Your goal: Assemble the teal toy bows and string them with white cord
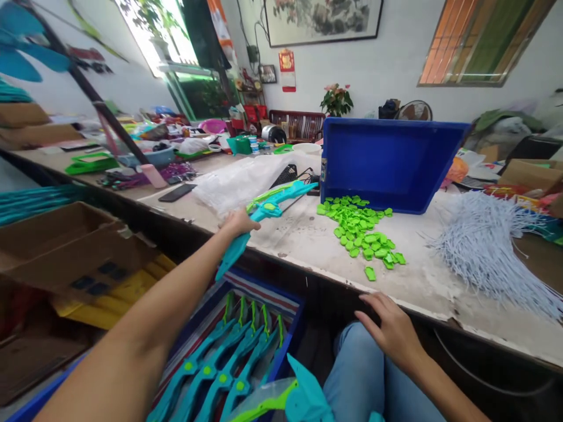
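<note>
On the left I see an open cardboard box (65, 246), and on the table (299, 249) a dark phone (178, 193) is lying. Next, the person's left hand (240, 224) has its fingers closed around a long turquoise piece (235, 252) with a green strip, held tilted at the table edge, near the white plastic sheeting (246, 183). Below it, a blue crate (289, 335) holds a row of similar turquoise-and-green pieces (220, 375). Another such piece (305, 395) is by the blue jeans (356, 366). On the table, small green parts (360, 228) lie in a loose pile before the blue bin (387, 164), which stands on its side. The right hand (391, 328) is empty, its fingers a little apart, near the table edge above the knee. Farthest right lies a bundle of thin, whitish strands (492, 246).
</note>
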Demonstrator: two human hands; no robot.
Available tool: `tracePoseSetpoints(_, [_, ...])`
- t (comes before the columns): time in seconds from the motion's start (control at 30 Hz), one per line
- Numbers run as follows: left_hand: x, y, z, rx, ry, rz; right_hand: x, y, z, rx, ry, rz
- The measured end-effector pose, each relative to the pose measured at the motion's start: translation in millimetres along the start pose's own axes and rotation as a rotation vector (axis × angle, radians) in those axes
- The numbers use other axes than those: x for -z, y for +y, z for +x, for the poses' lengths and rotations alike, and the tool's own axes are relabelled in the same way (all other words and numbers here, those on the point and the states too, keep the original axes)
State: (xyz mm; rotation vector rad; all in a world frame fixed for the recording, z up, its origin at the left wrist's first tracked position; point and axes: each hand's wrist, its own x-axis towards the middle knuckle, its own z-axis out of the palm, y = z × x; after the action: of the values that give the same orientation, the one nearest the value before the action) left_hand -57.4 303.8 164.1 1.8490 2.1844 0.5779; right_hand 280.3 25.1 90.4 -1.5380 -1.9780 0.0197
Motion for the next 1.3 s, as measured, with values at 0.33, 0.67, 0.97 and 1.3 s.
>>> tracePoseSetpoints(0.33, [-78.5,33.5,55.1,-0.245,0.124,-0.71,21.5,26.2,-85.6,-0.191,-0.106,0.071])
tracePoseSetpoints(0.67, [-70.6,41.6,-184.2,-0.594,-0.415,-0.373,28.4,-18.5,-183.2,-0.064,-0.645,0.045])
tracePoseSetpoints(0.97, [-95.4,5.4,-439.2,-1.034,-1.028,0.147,23.6,35.5,-144.0,0.094,-0.605,-0.217])
tracePoseSetpoints(1.3, [-112.7,-9.7,-394.1,-1.177,-0.714,0.294,34.0,53.9,-47.2,-0.059,-0.19,-0.143])
